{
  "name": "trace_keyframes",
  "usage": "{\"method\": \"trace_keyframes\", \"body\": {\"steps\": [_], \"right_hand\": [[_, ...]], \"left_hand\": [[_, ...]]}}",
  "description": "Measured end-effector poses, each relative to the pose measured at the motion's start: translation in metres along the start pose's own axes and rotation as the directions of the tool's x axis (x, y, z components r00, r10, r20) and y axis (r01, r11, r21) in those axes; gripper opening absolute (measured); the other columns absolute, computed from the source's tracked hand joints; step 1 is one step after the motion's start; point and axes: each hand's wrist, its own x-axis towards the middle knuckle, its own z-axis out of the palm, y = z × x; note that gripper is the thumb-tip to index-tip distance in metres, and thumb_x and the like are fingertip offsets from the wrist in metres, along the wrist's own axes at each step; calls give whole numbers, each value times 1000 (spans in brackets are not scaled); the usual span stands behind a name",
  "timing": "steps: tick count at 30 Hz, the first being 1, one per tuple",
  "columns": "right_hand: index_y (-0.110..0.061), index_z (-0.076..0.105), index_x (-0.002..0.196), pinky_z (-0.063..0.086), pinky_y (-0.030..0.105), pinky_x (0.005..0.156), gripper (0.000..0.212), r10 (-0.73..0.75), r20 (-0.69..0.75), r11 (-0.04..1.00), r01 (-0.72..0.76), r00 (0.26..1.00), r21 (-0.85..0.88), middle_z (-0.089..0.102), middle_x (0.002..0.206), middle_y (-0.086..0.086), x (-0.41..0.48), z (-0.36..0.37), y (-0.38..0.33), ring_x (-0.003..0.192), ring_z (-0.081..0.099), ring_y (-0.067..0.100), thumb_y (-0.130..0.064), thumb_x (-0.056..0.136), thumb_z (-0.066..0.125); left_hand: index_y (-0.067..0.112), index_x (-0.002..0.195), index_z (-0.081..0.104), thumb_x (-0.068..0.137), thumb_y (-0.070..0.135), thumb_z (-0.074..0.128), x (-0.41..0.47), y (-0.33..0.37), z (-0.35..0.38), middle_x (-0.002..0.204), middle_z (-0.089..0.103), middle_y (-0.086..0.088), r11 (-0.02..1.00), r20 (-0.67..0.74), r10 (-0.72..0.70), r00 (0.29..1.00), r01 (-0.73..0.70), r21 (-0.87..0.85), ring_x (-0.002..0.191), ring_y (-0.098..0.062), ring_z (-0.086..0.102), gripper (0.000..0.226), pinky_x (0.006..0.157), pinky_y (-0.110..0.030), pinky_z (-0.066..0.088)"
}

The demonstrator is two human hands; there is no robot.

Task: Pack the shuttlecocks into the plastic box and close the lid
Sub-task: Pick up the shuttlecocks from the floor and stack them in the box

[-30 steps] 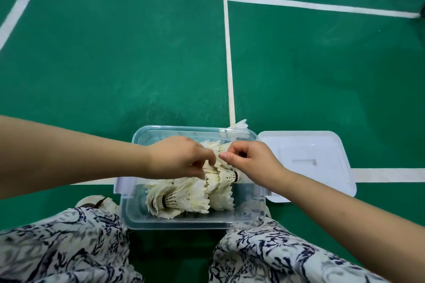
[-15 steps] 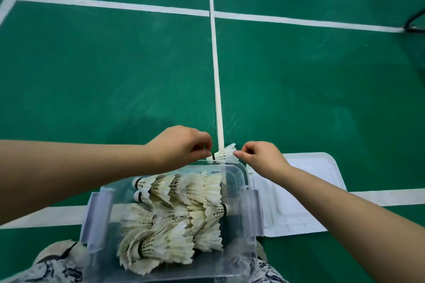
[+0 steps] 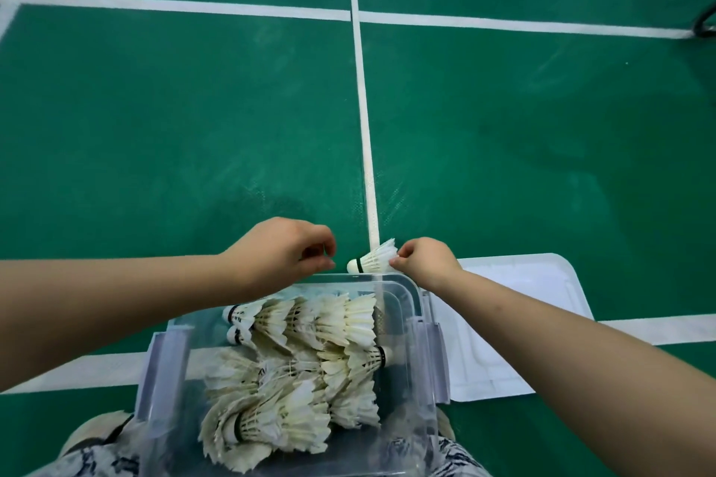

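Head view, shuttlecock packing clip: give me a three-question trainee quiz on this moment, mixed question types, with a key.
1. True or false: the lid is already on the plastic box.
2. Which hand pinches the single shuttlecock beyond the box's far rim?
A. left hand
B. right hand
C. neither
3. Fill in: the held shuttlecock's cork tip points toward the person's ____ hand.

Key
1. False: the lid lies flat on the court floor, right of the box.
2. B: it grips the feather end.
3. Left: that hand is curled nearby, and I cannot tell whether it holds anything.
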Motion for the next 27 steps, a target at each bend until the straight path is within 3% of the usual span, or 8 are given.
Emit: {"method": "trace_keyframes", "body": {"steps": [3,8,13,20,24,27], "right_hand": [[-23,49,58,31,22,49,32,-7,-57,997,12,998,75,51,60,-5,-7,-5,-8,70,52,22,-30,87,60],[-16,61,69,37,28,61,19,-45,-233,952,113,971,286,60,70,4,-43,-31,-24,69,52,20,-27,85,62],[-11,65,71,36,26,60,19,-89,-346,860,248,934,447,59,68,1,-103,-56,-41,65,48,14,-25,83,64],[-15,61,58,38,24,57,21,-206,-81,944,220,975,244,54,55,-5,-160,-52,-45,54,46,10,-20,78,68],[-24,59,57,46,26,65,22,-221,39,975,220,975,22,59,60,-8,-167,-23,-41,65,56,13,-24,78,64],[-27,60,60,47,27,68,19,-224,151,974,225,963,12,60,65,-10,-170,-3,-41,71,57,13,-24,79,64]], "left_hand": [[16,99,62,86,30,59,-8,-4,0,92,68,0,1000,-1,-8,1000,8,5,75,-10,51,19,69,-26,41],[18,104,60,87,32,57,-17,4,-3,89,64,4,1000,4,11,1000,-11,13,77,-11,51,22,71,-27,42],[21,103,59,86,35,57,-38,18,-11,84,58,8,998,19,45,999,-46,47,77,-14,54,22,69,-28,43],[20,101,59,87,38,56,-57,27,-22,92,60,6,989,118,69,991,-84,126,82,-14,55,22,73,-30,45],[19,99,57,86,42,54,-65,23,-7,75,47,10,970,346,-16,938,-70,235,74,-13,46,26,59,-28,34],[18,104,52,84,45,56,-71,18,8,73,46,8,971,495,-87,865,-38,238,74,-16,45,34,63,-27,32]]}}
